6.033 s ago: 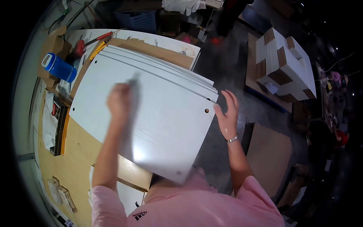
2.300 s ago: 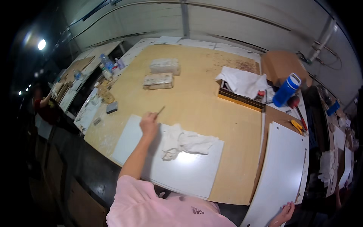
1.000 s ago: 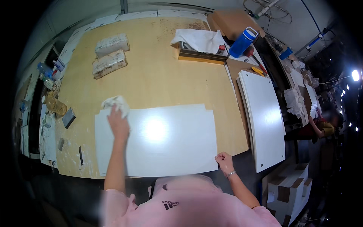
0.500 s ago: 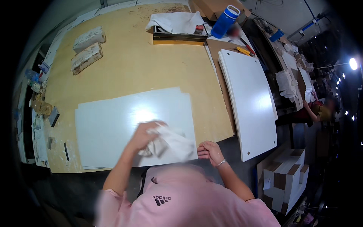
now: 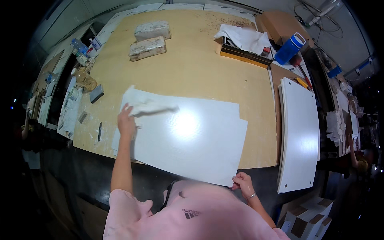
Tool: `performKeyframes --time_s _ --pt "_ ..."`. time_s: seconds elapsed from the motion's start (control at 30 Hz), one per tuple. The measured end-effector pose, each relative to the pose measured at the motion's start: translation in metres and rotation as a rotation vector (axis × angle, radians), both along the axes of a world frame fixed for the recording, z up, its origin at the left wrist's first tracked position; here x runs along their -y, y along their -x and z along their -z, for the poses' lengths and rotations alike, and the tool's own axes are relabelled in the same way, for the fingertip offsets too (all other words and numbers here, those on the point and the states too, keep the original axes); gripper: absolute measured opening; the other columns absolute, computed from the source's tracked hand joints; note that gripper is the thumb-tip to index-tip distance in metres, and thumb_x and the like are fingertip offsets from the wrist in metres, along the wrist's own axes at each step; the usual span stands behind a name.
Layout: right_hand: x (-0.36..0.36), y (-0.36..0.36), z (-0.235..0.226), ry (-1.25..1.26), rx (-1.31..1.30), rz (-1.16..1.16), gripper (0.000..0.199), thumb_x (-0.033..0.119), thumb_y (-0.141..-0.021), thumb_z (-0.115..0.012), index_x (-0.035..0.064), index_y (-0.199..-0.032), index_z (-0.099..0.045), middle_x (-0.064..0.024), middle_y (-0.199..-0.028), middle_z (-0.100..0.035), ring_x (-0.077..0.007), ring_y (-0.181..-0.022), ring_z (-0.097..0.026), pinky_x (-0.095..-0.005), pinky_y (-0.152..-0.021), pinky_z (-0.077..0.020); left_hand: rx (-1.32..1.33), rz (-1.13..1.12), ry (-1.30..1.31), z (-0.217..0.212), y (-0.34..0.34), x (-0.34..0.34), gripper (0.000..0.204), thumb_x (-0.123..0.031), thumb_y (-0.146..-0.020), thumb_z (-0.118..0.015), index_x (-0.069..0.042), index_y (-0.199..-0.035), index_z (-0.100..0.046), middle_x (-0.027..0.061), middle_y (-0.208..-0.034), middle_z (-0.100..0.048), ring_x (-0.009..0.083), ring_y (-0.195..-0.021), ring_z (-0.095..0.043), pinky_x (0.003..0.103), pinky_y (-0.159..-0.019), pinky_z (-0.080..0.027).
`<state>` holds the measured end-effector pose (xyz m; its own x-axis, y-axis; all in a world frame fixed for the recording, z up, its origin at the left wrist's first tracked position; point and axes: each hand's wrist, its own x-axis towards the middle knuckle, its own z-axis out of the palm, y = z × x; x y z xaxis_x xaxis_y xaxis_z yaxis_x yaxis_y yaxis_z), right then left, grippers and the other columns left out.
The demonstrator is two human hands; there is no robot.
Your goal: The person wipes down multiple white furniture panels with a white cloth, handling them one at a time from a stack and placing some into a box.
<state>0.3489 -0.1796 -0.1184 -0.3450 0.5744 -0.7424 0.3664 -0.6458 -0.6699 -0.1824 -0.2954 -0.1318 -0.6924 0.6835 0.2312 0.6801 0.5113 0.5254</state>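
Observation:
A glossy white panel (image 5: 200,148) lies on the tan worktable, partly over another white sheet whose edges show past it. My left hand (image 5: 127,121) is at the panel's far left side, fingers closed on a white cloth (image 5: 145,105) that is smeared by motion and trails to the right across the surface. My right hand (image 5: 243,182) is at the panel's near right corner, its thumb and fingers pinching the edge there. A bracelet circles that wrist.
White panels with small holes (image 5: 301,136) are stacked on the right. Two wrapped blocks (image 5: 148,49) sit at the back. A blue bottle (image 5: 289,49) stands beside a tray (image 5: 245,55) covered by cloth. At left are a yellowish bottle (image 5: 85,80) and a grey block (image 5: 96,94).
My left hand has swept the cloth from the near middle to the panel's far left. The panel has turned, and my right fingers have closed on its corner. The view has shifted.

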Motion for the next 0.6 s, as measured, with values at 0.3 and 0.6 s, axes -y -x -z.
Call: performKeyframes --time_s 0.3,0.6 --pt "0.005 0.001 0.004 -0.129 0.107 -0.118 0.020 0.008 -0.084 -0.065 0.0031 -0.070 -0.051 -0.0033 -0.059 -0.053 -0.0136 -0.049 -0.058 -0.0291 -0.044 -0.0459 -0.072 0.289 0.103 -0.006 -0.041 -0.079 0.049 -0.024 -0.082 -0.068 -0.019 -0.130 -0.057 0.0044 -0.149 -0.043 0.0293 -0.137 -0.038 0.053 -0.113 -0.027" --pt "0.036 0.022 -0.021 -1.025 0.588 -0.386 0.027 0.013 -0.074 -0.076 0.0039 -0.085 -0.053 -0.0093 -0.075 -0.055 -0.0214 -0.063 -0.059 -0.0343 -0.057 -0.0487 -0.238 -0.318 -0.171 0.001 0.135 -0.043 0.044 -0.002 -0.078 -0.054 -0.009 -0.119 -0.066 0.0114 -0.139 -0.052 0.0350 -0.126 -0.048 0.042 -0.103 -0.040"
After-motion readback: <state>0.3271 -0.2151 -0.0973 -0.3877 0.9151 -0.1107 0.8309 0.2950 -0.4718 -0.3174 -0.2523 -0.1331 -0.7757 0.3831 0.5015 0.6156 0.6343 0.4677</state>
